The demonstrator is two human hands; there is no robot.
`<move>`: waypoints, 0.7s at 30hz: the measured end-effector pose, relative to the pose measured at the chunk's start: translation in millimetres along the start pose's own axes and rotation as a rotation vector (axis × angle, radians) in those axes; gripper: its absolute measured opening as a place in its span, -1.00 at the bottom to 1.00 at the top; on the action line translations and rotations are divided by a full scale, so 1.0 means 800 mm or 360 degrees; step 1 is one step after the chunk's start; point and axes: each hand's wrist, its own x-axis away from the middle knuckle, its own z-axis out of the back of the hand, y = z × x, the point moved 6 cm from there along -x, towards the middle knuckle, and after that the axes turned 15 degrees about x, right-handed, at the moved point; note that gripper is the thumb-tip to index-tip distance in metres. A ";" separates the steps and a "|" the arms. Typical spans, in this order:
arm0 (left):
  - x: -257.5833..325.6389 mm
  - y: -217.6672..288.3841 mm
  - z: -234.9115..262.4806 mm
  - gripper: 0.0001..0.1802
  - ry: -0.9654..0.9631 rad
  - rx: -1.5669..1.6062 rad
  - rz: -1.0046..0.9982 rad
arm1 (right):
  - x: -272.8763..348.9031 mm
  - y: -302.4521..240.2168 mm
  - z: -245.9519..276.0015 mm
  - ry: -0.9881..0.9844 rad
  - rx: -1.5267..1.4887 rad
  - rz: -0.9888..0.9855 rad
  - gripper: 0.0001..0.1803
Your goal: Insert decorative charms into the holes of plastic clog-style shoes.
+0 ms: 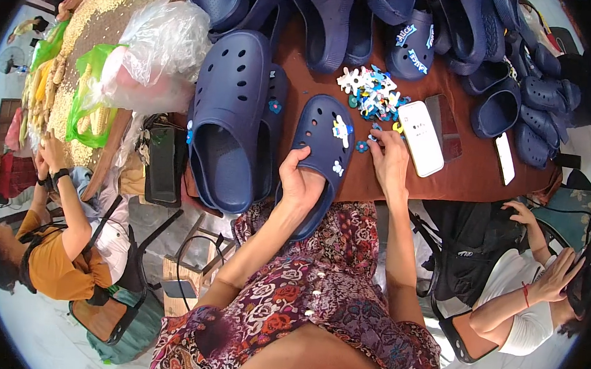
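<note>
Head view: left hand (300,182) grips the small navy clog (322,152), two charms on already. Right hand (388,157), fingers loose beside the clog, picks at the charm pile (372,94); plenty holes left.

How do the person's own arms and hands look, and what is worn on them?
Both forearms are bare; the left hand and right hand show no gloves, rings or watch. Short sleeves of a purple floral garment with small buttons cover only the upper arms.
</note>
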 end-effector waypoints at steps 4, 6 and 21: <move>0.003 -0.003 -0.001 -0.44 0.0006 0.0000 0.0013 | 0.000 -0.003 0.005 0.0106 0.0053 0.0079 -0.80; 0.007 -0.005 -0.003 -0.44 0.0017 0.0000 0.0021 | 0.001 -0.004 0.007 0.0143 0.0072 0.0099 -0.80; 0.030 -0.017 -0.011 -0.42 -0.0089 -0.0121 0.0030 | -0.018 -0.077 0.024 -0.0233 -0.1139 -0.0109 -0.82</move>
